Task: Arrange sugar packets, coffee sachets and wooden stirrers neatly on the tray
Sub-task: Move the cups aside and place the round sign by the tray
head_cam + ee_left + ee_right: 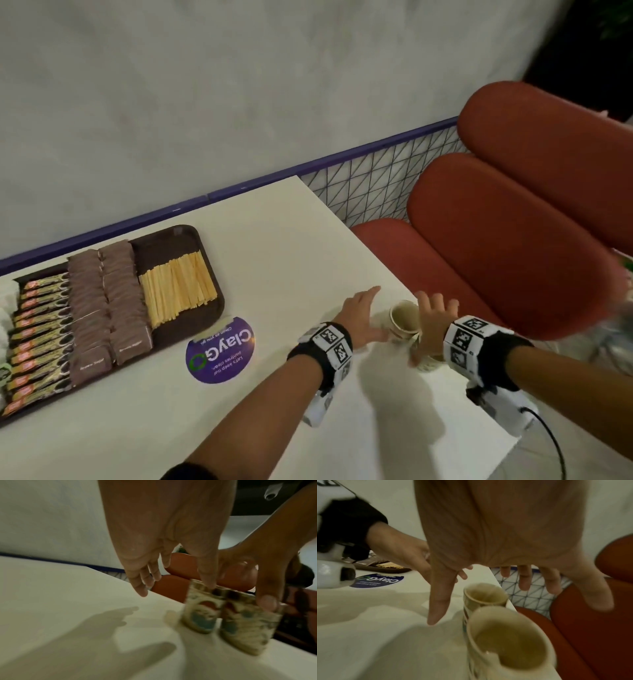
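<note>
Tray [185, 234] looks basically done to me: coffee sachets [39, 337] in a row on the left, brown sugar packets [106, 305] in two columns in the middle, wooden stirrers [178, 291] lined up on the right. Both hands are well away from it, over two paper cups [496, 623] at the table [274, 246] edge. Left hand [363, 313] and right hand [432, 320] have fingers spread, gripping nothing yet. Probably just clearing leftovers.
</note>
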